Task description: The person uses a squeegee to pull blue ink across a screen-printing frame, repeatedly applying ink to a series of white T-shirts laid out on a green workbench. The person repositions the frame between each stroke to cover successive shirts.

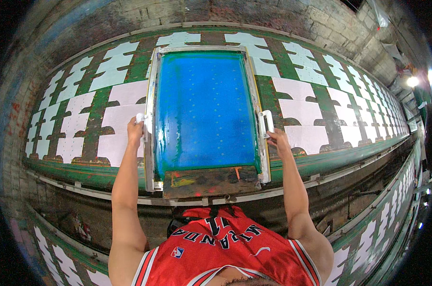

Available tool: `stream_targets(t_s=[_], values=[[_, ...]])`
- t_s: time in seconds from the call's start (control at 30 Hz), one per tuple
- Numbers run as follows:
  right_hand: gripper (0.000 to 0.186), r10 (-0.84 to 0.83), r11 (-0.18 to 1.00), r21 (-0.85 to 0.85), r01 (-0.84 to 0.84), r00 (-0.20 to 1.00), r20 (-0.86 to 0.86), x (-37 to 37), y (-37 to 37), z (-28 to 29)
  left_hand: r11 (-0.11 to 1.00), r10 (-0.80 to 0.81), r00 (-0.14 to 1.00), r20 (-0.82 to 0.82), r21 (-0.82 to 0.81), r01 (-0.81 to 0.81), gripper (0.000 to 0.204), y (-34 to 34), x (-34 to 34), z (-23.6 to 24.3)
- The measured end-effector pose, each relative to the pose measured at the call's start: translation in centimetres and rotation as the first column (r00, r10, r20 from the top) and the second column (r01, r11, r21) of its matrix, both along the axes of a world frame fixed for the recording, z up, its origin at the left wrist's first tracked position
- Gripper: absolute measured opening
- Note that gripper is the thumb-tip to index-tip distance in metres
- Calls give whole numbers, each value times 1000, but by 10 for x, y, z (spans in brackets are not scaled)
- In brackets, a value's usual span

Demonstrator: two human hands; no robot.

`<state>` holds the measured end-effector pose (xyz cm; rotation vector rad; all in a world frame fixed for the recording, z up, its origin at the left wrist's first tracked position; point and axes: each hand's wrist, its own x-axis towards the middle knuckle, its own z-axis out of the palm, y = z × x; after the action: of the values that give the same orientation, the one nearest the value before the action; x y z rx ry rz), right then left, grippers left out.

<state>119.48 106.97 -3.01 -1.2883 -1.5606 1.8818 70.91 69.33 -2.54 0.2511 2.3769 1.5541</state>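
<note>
A screen printing frame [153,81] with a blue mesh [206,105] lies over the long green table in front of me. Small pale dots run in columns across the mesh. My left hand [135,129] is closed round the white handle [140,117] on the frame's left side. On the opposite side my right hand [279,140] has its fingers at the lower part of the other white handle [266,119]. A dark, paint-stained board [209,185] sits across the frame's near end. The surface directly under the frame is hidden.
Rows of pale cut fabric pieces [299,114] lie on the green table [116,168] to both sides. A metal rail [292,187] follows its near edge. A second table [364,250] with similar pieces stands at the lower right. A block wall [316,21] rises behind.
</note>
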Motion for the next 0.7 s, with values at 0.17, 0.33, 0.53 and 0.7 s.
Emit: stream_targets(t_s=[0.17, 0.33, 0.53, 0.7], values=[[45, 61, 998, 5, -61, 998, -30, 3, -3, 3, 996, 64, 998, -22, 57, -63, 41, -3, 0, 2], [51, 89, 996, 1, -89, 994, -62, 6, -7, 10, 991, 94, 996, -2, 93, -93, 38, -5, 2, 12], [36, 54, 998, 19, -53, 998, -39, 14, 0, 11, 982, 116, 993, 1, 150, -115, 32, -4, 18, 5], [38, 46, 999, -6, -47, 999, -25, 29, 0, 4, 972, 47, 999, -15, 231, -42, 35, 3, 29, -2]])
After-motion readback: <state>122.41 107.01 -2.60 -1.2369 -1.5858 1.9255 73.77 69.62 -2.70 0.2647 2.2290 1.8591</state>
